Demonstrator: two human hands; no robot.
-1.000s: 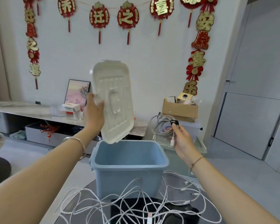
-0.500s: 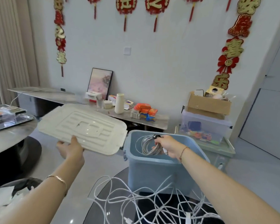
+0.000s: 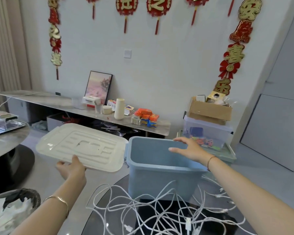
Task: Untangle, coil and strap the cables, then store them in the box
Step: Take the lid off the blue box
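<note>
Box (image 3: 159, 177) under right hand (image 3: 188, 149); left hand (image 3: 71, 170) holds lid (image 3: 85, 146).

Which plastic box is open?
The blue box nearest the person: its white lid is off, held aside by the left hand. The clear box behind it is lidded, with a cardboard box on top.

Bright, even daylight, soft shadows; slight motion blur throughout (edges bow from the wide lens).

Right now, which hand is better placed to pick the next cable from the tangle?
Right: the right hand is open and empty above the blue box; the left hand holds the lid.
</note>
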